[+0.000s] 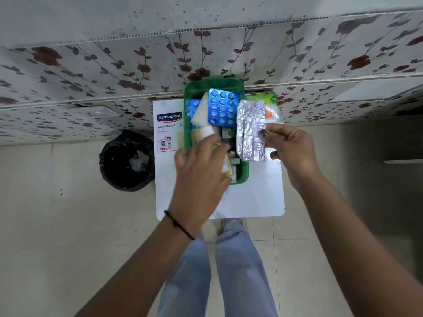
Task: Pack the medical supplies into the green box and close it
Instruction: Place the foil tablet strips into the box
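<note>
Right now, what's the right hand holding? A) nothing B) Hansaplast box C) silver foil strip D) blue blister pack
C: the right hand pinches the silver foil strip by its edge, just right of the green box; the blue blister pack lies in the box and the Hansaplast box sits untouched on the table.

A small white desk (251, 202) stands on a floor of pale beige tiles (57, 225), its far edge against a bed. The bed carries a mattress (91, 72) covered in a light fabric printed with dark red flowers and trailing leafy stems, with a ridged seam running along its upper edge. Left of the desk, on the floor, sits a round bin lined with a black plastic bag (127, 161), something pale and crumpled lying inside. Light blue trouser legs (238, 271) show below the desk.
</note>
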